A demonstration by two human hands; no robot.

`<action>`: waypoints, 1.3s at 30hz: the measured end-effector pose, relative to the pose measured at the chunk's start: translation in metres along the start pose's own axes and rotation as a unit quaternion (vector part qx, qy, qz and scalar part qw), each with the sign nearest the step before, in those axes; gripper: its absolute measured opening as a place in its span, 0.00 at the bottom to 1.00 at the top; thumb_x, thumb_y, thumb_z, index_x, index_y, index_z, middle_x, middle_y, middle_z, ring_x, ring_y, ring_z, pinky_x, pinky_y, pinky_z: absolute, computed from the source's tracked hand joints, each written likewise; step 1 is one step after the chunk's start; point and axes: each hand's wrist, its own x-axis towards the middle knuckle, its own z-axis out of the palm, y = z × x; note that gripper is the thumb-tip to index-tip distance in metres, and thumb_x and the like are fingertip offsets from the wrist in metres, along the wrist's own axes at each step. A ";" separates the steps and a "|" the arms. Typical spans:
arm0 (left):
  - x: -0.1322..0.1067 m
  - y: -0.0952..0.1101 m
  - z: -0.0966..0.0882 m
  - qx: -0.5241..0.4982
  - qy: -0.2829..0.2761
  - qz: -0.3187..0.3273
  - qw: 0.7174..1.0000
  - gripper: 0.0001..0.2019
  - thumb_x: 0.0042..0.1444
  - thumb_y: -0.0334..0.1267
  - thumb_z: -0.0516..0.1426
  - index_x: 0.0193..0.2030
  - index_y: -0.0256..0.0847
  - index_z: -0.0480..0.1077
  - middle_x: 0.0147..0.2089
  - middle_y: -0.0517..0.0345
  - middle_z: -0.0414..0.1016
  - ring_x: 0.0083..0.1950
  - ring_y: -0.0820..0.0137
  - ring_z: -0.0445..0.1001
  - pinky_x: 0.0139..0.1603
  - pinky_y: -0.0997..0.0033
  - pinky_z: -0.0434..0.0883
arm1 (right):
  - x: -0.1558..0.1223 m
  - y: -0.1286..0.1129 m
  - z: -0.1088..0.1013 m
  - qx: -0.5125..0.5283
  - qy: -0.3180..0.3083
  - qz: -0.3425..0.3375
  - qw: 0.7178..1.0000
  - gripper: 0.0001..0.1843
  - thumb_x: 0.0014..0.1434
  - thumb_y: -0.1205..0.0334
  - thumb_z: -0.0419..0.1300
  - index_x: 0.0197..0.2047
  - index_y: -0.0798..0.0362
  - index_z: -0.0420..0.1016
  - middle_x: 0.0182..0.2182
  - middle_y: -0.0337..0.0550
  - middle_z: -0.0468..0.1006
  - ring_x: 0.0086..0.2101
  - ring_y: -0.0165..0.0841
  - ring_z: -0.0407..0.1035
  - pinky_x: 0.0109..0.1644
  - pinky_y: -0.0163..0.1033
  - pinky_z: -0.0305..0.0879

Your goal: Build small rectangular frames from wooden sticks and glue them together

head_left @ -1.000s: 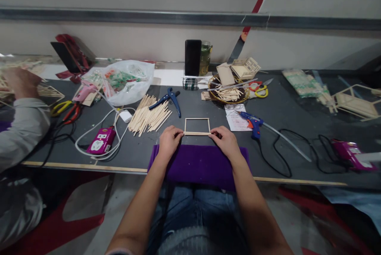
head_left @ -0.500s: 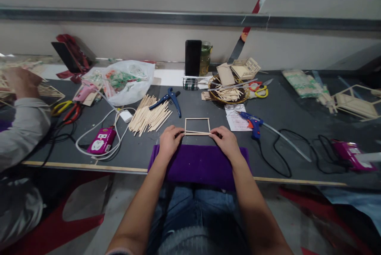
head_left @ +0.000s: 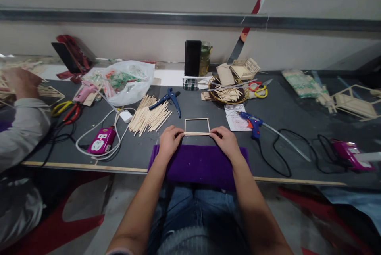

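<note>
A small rectangular frame of thin wooden sticks (head_left: pixel 197 119) lies on the dark table in front of me. Along its near side, a wooden stick (head_left: pixel 197 134) runs flush against the frame. My left hand (head_left: pixel 170 140) pinches the left end of that stick at the frame's near corner. At the right end, my right hand (head_left: pixel 224 139) is closed on it the same way, thumb and fingertips together. Both wrists rest over a folded purple cloth (head_left: pixel 205 165) at the table edge. The fingertips partly hide the stick's ends.
Left of the frame lie a pile of wooden sticks (head_left: pixel 149 116) and a blue cutter (head_left: pixel 169 100). A blue glue gun (head_left: pixel 253 122) with its cord is at right, below a basket (head_left: pixel 212 95). A pink power strip (head_left: pixel 102 140) and a co-worker's arm (head_left: pixel 22 128) are farther left.
The near stick, earlier slanting with a thin gap to the frame's near side, now lies flush along it. The frame has shifted slightly left; both hands stay nearly in place.
</note>
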 end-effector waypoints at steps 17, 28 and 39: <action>0.041 0.005 -0.003 0.041 -0.014 0.006 0.999 0.09 0.58 0.35 0.56 0.44 0.41 0.74 0.36 0.55 0.73 0.38 0.67 0.71 0.40 0.69 0.66 | 0.063 0.011 0.008 -0.106 -0.007 0.000 0.994 0.05 0.56 0.62 0.59 0.35 0.49 0.76 0.29 0.41 0.74 0.31 0.34 0.68 0.34 0.37 0.58; 0.048 0.004 0.002 0.038 -0.019 0.018 0.999 0.09 0.59 0.34 0.54 0.42 0.41 0.75 0.38 0.53 0.72 0.39 0.66 0.72 0.41 0.69 0.67 | 0.061 0.015 0.011 -0.050 0.018 0.009 0.999 0.11 0.58 0.60 0.55 0.41 0.50 0.78 0.36 0.45 0.76 0.35 0.37 0.70 0.39 0.40 0.63; 0.045 0.003 0.009 -0.003 0.017 -0.001 1.000 0.09 0.57 0.31 0.54 0.42 0.40 0.74 0.39 0.53 0.77 0.41 0.65 0.74 0.44 0.68 0.69 | 0.062 0.010 0.013 -0.096 0.021 0.034 0.995 0.09 0.58 0.60 0.56 0.31 0.50 0.75 0.30 0.41 0.74 0.32 0.34 0.67 0.33 0.36 0.56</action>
